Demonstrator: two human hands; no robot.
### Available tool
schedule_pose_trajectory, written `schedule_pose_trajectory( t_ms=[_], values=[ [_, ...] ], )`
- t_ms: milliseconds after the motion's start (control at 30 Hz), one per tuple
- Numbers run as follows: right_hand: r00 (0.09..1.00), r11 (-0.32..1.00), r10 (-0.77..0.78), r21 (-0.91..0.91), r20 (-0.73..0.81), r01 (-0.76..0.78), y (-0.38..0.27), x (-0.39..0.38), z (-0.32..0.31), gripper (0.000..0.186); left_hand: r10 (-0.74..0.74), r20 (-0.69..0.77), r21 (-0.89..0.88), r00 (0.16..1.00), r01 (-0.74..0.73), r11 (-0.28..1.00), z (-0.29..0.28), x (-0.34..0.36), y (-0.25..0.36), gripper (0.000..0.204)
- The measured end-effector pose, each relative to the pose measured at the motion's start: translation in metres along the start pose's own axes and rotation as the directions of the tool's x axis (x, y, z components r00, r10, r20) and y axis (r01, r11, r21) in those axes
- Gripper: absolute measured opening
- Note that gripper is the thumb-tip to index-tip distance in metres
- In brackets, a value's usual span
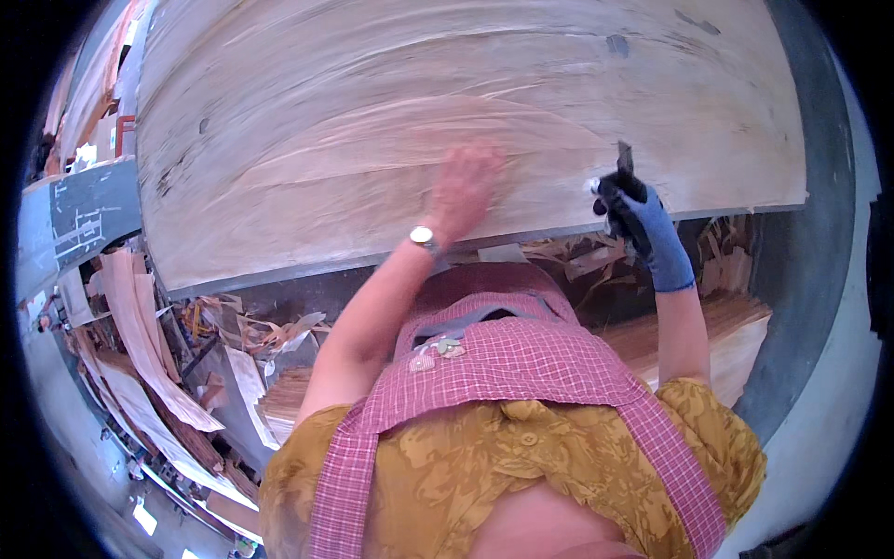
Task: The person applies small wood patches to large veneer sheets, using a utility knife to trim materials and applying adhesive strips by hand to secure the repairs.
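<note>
A large pale wood veneer sheet [372, 177] lies before me, with wavy grain and a few dark knots. My left hand [466, 186], bare and wearing a watch [422, 236] at the wrist, is over the sheet's near middle. Motion smears its fingers, so I cannot tell their shape or whether they touch the wood. At the sheet's near right, my right hand [633, 205] wears a blue and black glove. It is closed around a dark flat-bladed tool [625, 156] whose blade points away from me. A small white bit [591, 185] shows by its thumb; its kind is unclear.
Below the sheet's near edge are torn veneer scraps [279, 331] and a stack of veneer [726, 340]. Long veneer strips [140, 317] hang at the left, near a grey-green beam [93, 212]. A dark grey border [819, 186] runs along the right.
</note>
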State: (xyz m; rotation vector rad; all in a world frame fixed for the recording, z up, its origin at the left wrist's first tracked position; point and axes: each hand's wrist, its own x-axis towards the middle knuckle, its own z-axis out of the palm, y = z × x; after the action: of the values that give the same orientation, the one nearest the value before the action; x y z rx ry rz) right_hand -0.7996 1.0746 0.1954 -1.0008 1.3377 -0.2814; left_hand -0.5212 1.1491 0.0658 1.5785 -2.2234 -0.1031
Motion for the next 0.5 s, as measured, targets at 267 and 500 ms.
schedule_pose_trajectory(
  t_ms=[267,500],
  values=[
    [0.981,0.975,0.086,0.219,-0.175,-0.046,0.042,0.036,-0.004,0.021,0.032,0.106,-0.296,0.994,0.001,0.955,0.053,0.049,0.046,0.061],
    [0.984,0.937,0.168,0.321,-0.065,-0.139,0.098,0.063,0.000,0.022,0.142,0.159,-0.140,0.977,-0.120,0.983,0.046,0.069,0.048,0.060]
  ],
)
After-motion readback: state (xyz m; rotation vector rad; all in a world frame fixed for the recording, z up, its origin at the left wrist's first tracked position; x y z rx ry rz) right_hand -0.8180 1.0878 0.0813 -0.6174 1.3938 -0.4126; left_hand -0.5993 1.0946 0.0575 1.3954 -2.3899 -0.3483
